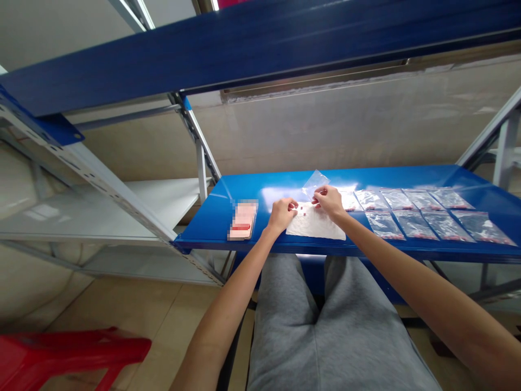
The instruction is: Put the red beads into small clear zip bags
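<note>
Head view: right hand [329, 202] pinches the clear plastic bag [316, 182] at centre; left hand [281, 214] curled, grip unclear, beside small red pieces [303, 207] loose on a white sheet [315, 227]. Risk: a careless nudge could send pieces off the blue steel shelf [244, 187].

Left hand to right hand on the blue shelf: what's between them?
In the head view, small red pieces lie between the left hand and right hand, along the upper part of a white sheet.
</note>
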The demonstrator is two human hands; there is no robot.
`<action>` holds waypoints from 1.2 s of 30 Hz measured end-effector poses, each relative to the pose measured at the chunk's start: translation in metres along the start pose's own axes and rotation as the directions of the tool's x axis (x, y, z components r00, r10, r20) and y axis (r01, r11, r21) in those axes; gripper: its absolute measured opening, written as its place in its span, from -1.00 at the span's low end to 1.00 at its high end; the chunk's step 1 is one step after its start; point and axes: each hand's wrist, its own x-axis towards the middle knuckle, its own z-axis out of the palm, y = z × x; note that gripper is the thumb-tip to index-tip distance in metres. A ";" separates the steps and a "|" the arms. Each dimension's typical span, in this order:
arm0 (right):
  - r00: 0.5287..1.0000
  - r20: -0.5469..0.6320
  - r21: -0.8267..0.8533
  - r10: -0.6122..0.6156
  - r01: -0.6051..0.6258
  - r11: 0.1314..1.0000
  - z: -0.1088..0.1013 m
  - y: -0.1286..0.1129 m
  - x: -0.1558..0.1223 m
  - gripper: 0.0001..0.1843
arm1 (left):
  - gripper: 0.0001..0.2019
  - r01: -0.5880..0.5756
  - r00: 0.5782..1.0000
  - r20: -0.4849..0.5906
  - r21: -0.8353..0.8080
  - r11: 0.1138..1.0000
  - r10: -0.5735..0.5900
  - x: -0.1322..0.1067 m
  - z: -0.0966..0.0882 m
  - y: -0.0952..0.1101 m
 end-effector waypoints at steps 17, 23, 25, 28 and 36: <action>0.982 0.121 0.342 0.143 -0.176 0.923 0.009 -0.017 -0.008 -0.89 | -0.85 0.188 0.972 -0.110 -0.186 0.964 -0.210 0.022 -0.003 0.008; 0.962 0.235 0.366 0.143 -0.223 0.904 0.015 -0.021 -0.009 -0.72 | -0.60 0.320 0.939 0.021 -0.420 0.849 -0.343 0.053 0.005 0.014; 0.962 0.225 0.358 0.157 -0.231 0.905 0.010 -0.019 -0.003 -0.66 | -0.62 0.316 0.940 0.021 -0.438 0.842 -0.341 0.061 -0.001 0.011; 0.980 0.145 0.312 0.137 -0.176 0.934 0.000 -0.014 0.011 -0.52 | -0.64 0.321 0.940 0.042 -0.455 0.831 -0.340 0.075 -0.011 0.003; 0.965 0.234 -0.279 -0.115 0.181 0.943 0.006 -0.010 0.047 -0.39 | -0.63 0.330 0.937 0.006 -0.343 0.880 -0.349 0.116 0.009 -0.013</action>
